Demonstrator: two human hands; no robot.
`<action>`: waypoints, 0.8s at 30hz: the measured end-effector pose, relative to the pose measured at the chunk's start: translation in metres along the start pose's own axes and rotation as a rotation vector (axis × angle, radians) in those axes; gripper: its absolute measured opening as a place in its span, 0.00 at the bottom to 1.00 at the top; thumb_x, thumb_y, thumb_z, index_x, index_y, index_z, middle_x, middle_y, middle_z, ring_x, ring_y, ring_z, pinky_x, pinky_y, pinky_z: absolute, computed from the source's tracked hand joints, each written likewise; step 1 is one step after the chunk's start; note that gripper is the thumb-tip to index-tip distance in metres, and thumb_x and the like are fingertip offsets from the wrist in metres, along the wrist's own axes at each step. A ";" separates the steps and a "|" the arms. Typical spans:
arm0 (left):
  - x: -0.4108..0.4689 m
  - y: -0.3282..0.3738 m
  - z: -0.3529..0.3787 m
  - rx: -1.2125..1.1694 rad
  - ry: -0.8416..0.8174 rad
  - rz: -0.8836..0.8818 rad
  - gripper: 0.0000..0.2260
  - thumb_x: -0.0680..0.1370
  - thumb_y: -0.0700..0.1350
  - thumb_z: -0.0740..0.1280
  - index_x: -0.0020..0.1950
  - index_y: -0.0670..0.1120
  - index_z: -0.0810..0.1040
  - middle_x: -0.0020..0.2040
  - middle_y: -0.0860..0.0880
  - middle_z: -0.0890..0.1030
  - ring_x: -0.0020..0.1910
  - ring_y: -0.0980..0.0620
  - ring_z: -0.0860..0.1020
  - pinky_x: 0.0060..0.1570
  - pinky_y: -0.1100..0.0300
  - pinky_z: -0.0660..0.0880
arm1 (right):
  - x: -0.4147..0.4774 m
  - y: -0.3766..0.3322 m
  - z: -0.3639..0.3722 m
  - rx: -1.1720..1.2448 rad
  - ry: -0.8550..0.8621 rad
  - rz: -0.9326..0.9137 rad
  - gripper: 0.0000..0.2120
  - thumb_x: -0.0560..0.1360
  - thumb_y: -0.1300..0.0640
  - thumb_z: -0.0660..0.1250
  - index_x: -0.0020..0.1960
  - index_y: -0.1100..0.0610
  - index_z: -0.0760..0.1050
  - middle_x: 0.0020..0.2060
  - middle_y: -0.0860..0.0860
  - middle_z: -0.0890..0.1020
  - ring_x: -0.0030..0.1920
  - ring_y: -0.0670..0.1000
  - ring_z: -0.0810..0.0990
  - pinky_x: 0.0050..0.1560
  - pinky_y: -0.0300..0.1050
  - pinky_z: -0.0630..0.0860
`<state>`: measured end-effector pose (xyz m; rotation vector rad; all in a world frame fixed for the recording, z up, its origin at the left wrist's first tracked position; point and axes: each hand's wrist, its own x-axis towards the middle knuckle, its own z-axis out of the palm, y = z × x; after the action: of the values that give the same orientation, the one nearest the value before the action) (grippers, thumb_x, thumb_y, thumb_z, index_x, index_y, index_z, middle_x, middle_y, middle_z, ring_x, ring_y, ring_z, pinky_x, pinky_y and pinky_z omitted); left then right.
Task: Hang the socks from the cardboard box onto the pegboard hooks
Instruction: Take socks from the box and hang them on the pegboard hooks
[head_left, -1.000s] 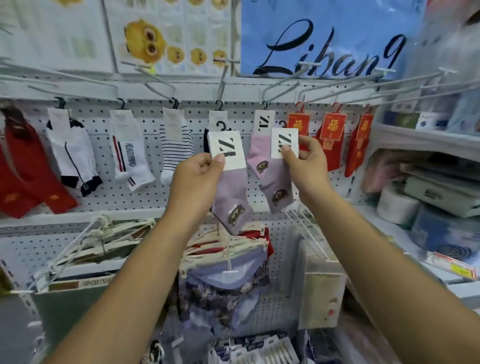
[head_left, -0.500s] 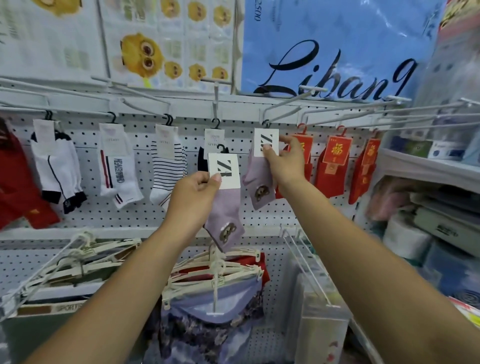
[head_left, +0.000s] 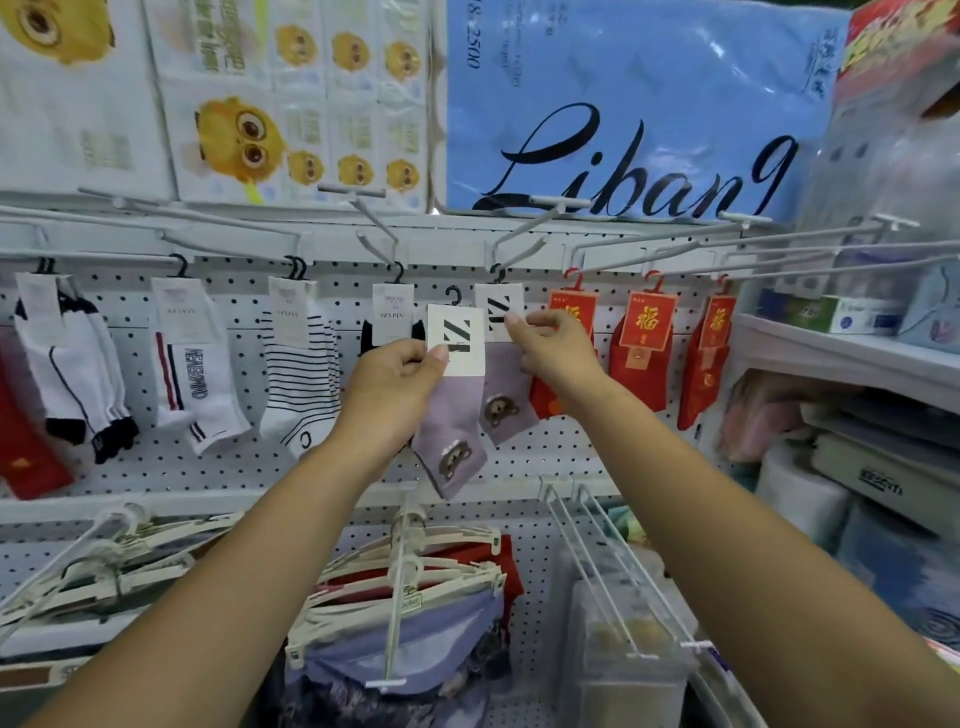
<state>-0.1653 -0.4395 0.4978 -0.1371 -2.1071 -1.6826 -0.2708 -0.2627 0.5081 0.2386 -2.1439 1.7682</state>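
1. Can't see most of the left hand (head_left: 395, 376): fingers tucked behind the front card (head_left: 456, 340), only the thumb showing, pressed on its lower left corner.
2. Hard to say whether the back hanger (head_left: 497, 273) sits fully on the peg (head_left: 524, 231); small and dark up there, at the top edge of the pegboard (head_left: 234, 467).
3. Covering the lower right corner of the back card (head_left: 498, 301) with the right hand (head_left: 561, 353), fingertips pinching it.
4. Gripping the front sock (head_left: 454, 415) by its card in the left hand. Dangling straight down below the thumb, bear patch near the toe, front hanger (head_left: 454, 296) poking up free of the peg.
5. Hanging just behind and right of it, the back sock (head_left: 501, 374), directly under the peg and left of the red socks (head_left: 644, 353). Cards overlapping at the edge.
6. Since half a second ago: lifted the front sock up and to the right, from lower and apart to overlapping the back card.
7. Since a second ago: raised the back sock from a low hold in front of the board to right under the peg.
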 end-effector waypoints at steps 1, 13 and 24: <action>0.002 0.000 0.002 0.001 -0.003 0.008 0.10 0.83 0.50 0.67 0.51 0.45 0.83 0.46 0.48 0.88 0.51 0.44 0.85 0.58 0.43 0.78 | -0.006 0.001 -0.004 0.003 0.007 -0.006 0.23 0.76 0.41 0.70 0.62 0.55 0.73 0.56 0.50 0.80 0.57 0.50 0.80 0.58 0.49 0.79; 0.005 0.014 0.008 -0.022 -0.003 0.061 0.08 0.78 0.51 0.72 0.49 0.46 0.83 0.41 0.51 0.88 0.43 0.51 0.86 0.47 0.56 0.82 | -0.062 -0.036 -0.021 0.156 -0.088 -0.226 0.12 0.79 0.57 0.70 0.61 0.47 0.76 0.48 0.58 0.85 0.49 0.56 0.85 0.49 0.53 0.84; 0.048 0.022 -0.022 0.244 0.285 0.237 0.29 0.76 0.57 0.73 0.74 0.48 0.71 0.73 0.50 0.74 0.73 0.51 0.70 0.66 0.60 0.65 | -0.010 -0.026 -0.007 -0.077 0.045 -0.387 0.15 0.80 0.56 0.69 0.65 0.46 0.72 0.49 0.54 0.81 0.47 0.48 0.81 0.43 0.32 0.76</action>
<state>-0.1945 -0.4636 0.5404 -0.0646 -1.9729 -1.2208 -0.2515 -0.2618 0.5298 0.5474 -1.9671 1.4543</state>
